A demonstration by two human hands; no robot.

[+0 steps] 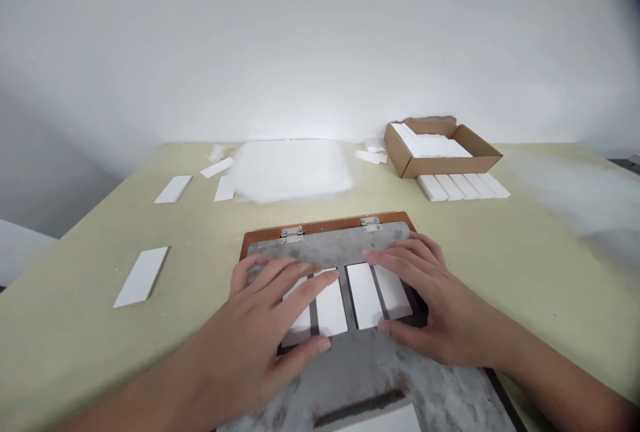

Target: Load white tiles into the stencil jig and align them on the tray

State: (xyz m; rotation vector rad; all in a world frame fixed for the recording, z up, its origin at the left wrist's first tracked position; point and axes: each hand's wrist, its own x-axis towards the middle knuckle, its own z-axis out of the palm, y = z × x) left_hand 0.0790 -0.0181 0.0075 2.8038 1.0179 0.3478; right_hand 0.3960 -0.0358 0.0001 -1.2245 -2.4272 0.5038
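Left hand (253, 329), right hand (425, 302) open, not gripping; fingers spread over white strips (364, 295) on hinged metal plate (330, 244).

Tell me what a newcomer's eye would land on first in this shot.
Front and centre, the left hand and right hand lie spread over four white rectangular strips on a scuffed grey metal hinged plate. Beyond them to the right sits an open brown cardboard box holding white pieces, with a row of white bars before it. A translucent plastic sheet lies far centre on the pale green table.
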